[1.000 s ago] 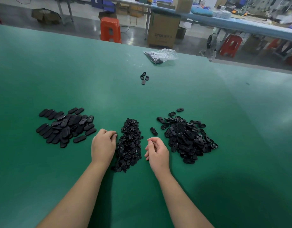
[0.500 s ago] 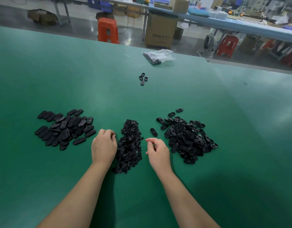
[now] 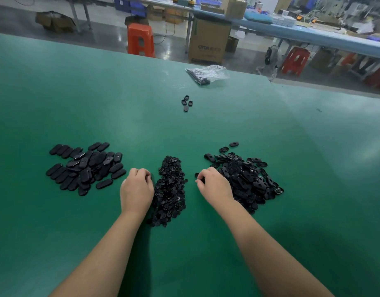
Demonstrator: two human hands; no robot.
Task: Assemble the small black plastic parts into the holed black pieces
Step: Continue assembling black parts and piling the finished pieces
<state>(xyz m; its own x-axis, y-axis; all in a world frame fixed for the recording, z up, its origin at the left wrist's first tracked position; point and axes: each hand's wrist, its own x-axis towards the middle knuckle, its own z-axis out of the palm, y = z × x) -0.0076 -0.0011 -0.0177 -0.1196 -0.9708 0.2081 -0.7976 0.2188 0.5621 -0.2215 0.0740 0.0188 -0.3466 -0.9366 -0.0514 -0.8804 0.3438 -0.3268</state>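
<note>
While the right hand (image 3: 214, 185) curls its fingers (image 3: 201, 179) on a black piece (image 3: 197, 175) just left of the holed pile (image 3: 247, 179), the left hand (image 3: 137, 187) curls beside the small parts (image 3: 169, 189); I cannot tell if it holds one. Flat ovals (image 3: 86, 166) lie far left on the green tabletop (image 3: 56, 103).

One view only: head cam, wide-angle, looking forward and down over the green table (image 3: 56, 93). Both forearms enter from the bottom edge, left hand (image 3: 136, 189) and right hand (image 3: 216, 185) low-centre and close to the lens. The three piles of black parts sit mid-frame, just past the hands. Top of frame reaches beyond the table's far edge to the floor, an orange stool (image 3: 140, 40) and a cardboard box (image 3: 208, 41), well away. Straight edges bow toward the borders. No second view, so no overlap.
</note>
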